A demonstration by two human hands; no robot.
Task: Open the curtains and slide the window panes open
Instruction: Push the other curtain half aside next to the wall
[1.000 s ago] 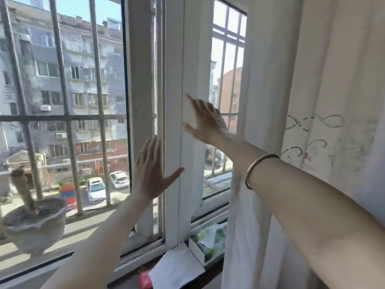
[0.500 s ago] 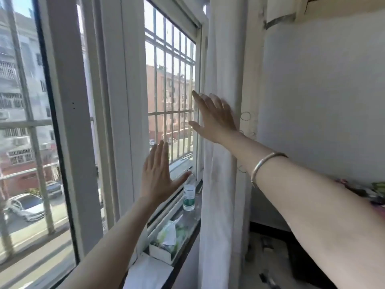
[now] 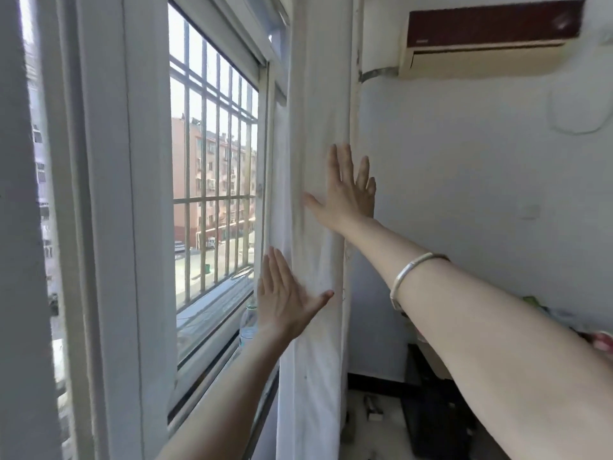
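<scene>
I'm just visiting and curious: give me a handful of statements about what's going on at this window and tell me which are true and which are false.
1. Both hands are flat and open against the white curtain. True: the left hand sits lower, the right hand higher.
2. The curtain hangs spread across the whole window. False: it is bunched into a narrow column at the window's right end.
3. The bracelet is on the left wrist. False: it is on the right wrist.
4. An air conditioner is mounted high on the wall. True.
5. Metal bars stand outside the glass. True.
</scene>
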